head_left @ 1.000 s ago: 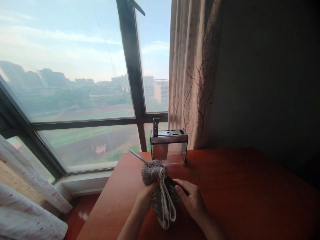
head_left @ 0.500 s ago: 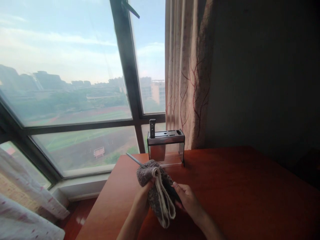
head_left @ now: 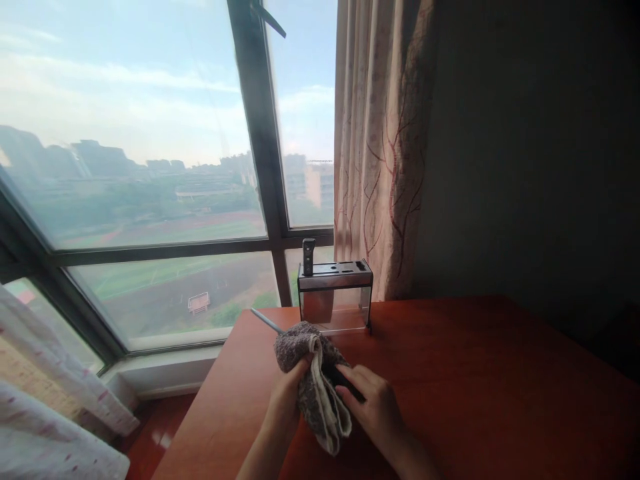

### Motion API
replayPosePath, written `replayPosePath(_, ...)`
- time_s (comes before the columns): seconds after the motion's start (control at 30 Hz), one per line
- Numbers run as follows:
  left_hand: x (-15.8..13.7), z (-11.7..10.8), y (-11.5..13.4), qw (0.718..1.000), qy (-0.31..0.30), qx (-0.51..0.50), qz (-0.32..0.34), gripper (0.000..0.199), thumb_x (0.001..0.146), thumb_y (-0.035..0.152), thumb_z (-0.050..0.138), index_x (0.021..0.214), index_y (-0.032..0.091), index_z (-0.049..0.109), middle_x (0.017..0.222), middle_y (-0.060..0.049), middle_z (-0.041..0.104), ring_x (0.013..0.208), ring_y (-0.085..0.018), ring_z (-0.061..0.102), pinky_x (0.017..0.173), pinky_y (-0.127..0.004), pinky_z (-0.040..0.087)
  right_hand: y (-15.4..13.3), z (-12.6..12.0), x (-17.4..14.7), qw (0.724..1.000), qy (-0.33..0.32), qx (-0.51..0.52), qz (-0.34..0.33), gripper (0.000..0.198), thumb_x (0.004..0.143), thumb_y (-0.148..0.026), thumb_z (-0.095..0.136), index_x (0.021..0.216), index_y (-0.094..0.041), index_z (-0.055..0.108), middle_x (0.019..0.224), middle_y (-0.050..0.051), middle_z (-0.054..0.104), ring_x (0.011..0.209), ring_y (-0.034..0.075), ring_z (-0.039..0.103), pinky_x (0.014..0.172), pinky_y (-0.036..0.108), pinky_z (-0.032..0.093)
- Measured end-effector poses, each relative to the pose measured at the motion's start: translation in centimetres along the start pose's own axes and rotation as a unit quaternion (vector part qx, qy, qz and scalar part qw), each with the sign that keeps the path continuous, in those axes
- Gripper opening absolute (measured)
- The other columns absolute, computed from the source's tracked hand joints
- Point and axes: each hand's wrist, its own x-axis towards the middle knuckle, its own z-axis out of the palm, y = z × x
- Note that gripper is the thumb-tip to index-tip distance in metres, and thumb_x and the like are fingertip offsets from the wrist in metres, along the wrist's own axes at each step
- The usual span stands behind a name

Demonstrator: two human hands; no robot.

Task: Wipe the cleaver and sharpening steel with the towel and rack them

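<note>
A grey-brown towel (head_left: 320, 393) with a pale edge is bunched up over the front part of the table. My left hand (head_left: 289, 393) is closed on the towel, thumb on top. Out of its upper left side sticks the slim grey blade of a knife (head_left: 267, 321). On the other side, my right hand (head_left: 373, 403) grips the knife's dark handle, its fingers lying along it. The cloth hides the middle of the knife.
Behind the towel stands a clear-sided knife block (head_left: 336, 280) with a slotted top and one upright knife handle (head_left: 309, 257) in it. The reddish wooden table (head_left: 475, 373) meets a window (head_left: 165, 287) and a patterned curtain (head_left: 380, 167).
My right hand has shifted its grip, now lying further over the dark handle with fingers stretched along it. The towel and left hand have barely moved; the view has turned slightly.
</note>
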Motion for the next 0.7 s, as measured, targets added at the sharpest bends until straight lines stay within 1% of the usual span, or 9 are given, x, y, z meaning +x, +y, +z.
replayPosePath(0.1, -0.1, 0.1, 0.2, 1.000, 0.007, -0.006, 0.014, 0.034, 0.061, 0.029, 0.082, 0.089, 0.012, 0.071, 0.075, -0.008, 0.076, 0.072, -0.028, 0.073, 0.066, -0.034, 0.060, 0.4, 0.2, -0.1, 0.999, 0.015, -0.036, -0.019, 0.032, 0.092, -0.039, 0.054, 0.119, -0.028, 0.065, 0.085, 0.006, 0.066, 0.075, 0.020, 0.066, 0.068, 0.028, 0.050)
replayPosePath(0.2, 0.5, -0.5, 0.3, 0.999, 0.031, -0.013, 0.043, 0.035, 0.060, 0.027, 0.082, 0.089, 0.012, 0.069, 0.076, -0.008, 0.076, 0.068, -0.026, 0.072, 0.062, -0.032, 0.059, 0.6, 0.1, -0.1, 0.999, 0.033, -0.027, -0.031, 0.030, 0.092, -0.036, 0.055, 0.120, -0.029, 0.064, 0.086, 0.005, 0.064, 0.076, 0.019, 0.064, 0.069, 0.027, 0.050)
replayPosePath(0.3, 1.6, -1.7, 0.7, 0.994, 0.066, -0.031, 0.081, 0.036, 0.060, 0.026, 0.081, 0.091, 0.012, 0.067, 0.072, -0.006, 0.075, 0.065, -0.025, 0.072, 0.060, -0.032, 0.059, 0.6, -0.2, 0.2, 0.998, 0.049, -0.001, -0.034, 0.028, 0.093, -0.034, 0.053, 0.118, -0.030, 0.065, 0.087, 0.004, 0.062, 0.077, 0.018, 0.064, 0.069, 0.026, 0.050)
replayPosePath(0.43, 2.9, -3.7, 2.0, 0.987, 0.084, -0.072, 0.118, 0.034, 0.065, 0.021, 0.077, 0.095, 0.012, 0.067, 0.076, -0.005, 0.075, 0.063, -0.022, 0.071, 0.061, -0.032, 0.059, 0.6, -1.2, 0.6, 0.997, 0.058, 0.055, -0.016, 0.027, 0.091, -0.035, 0.054, 0.113, -0.028, 0.067, 0.088, 0.005, 0.062, 0.078, 0.018, 0.064, 0.068, 0.025, 0.051)
replayPosePath(0.5, 3.3, -4.5, 2.8, 0.982, 0.097, -0.098, 0.126, 0.029, 0.068, 0.019, 0.074, 0.095, 0.012, 0.067, 0.076, -0.005, 0.074, 0.061, -0.021, 0.070, 0.061, -0.031, 0.059, 0.6, -1.7, 0.8, 0.994, 0.054, 0.095, 0.013, 0.026, 0.088, -0.039, 0.059, 0.107, -0.026, 0.070, 0.086, 0.005, 0.065, 0.078, 0.020, 0.064, 0.066, 0.025, 0.050)
replayPosePath(0.57, 3.6, -5.0, 3.4, 0.979, 0.108, -0.117, 0.127, 0.024, 0.069, 0.017, 0.072, 0.092, 0.012, 0.066, 0.073, -0.004, 0.074, 0.058, -0.020, 0.070, 0.060, -0.030, 0.059, 0.5, -1.9, 0.8, 0.986, 0.048, 0.142, 0.066, 0.028, 0.085, -0.045, 0.061, 0.098, -0.022, 0.072, 0.075, 0.004, 0.066, 0.068, 0.019, 0.063, 0.058, 0.024, 0.048)
replayPosePath(0.6, 3.7, -5.3, 3.7, 0.978, 0.111, -0.123, 0.126, 0.022, 0.070, 0.016, 0.071, 0.091, 0.012, 0.066, 0.071, -0.004, 0.073, 0.057, -0.019, 0.069, 0.059, -0.030, 0.059, 0.5, -1.9, 0.8, 0.979, 0.046, 0.170, 0.101, 0.032, 0.086, -0.048, 0.059, 0.093, -0.020, 0.073, 0.065, 0.003, 0.063, 0.059, 0.017, 0.060, 0.052, 0.024, 0.044)
replayPosePath(0.63, 3.7, -5.4, 3.8, 0.977, 0.113, -0.128, 0.124, 0.021, 0.070, 0.016, 0.070, 0.090, 0.012, 0.066, 0.069, -0.004, 0.073, 0.056, -0.019, 0.069, 0.058, -0.030, 0.059, 0.6, -1.9, 0.8, 0.970, 0.044, 0.196, 0.137, 0.037, 0.087, -0.051, 0.055, 0.087, -0.018, 0.072, 0.054, 0.000, 0.057, 0.048, 0.015, 0.055, 0.045, 0.023, 0.039)
replayPosePath(0.7, 3.8, -5.7, 4.0, 0.977, 0.112, -0.134, 0.119, 0.019, 0.070, 0.018, 0.069, 0.087, 0.012, 0.066, 0.068, -0.004, 0.072, 0.055, -0.019, 0.068, 0.057, -0.030, 0.058, 0.7, -1.8, 0.8, 0.949, 0.048, 0.244, 0.196, 0.048, 0.090, -0.056, 0.047, 0.076, -0.016, 0.069, 0.043, -0.004, 0.043, 0.037, 0.011, 0.041, 0.038, 0.022, 0.027)
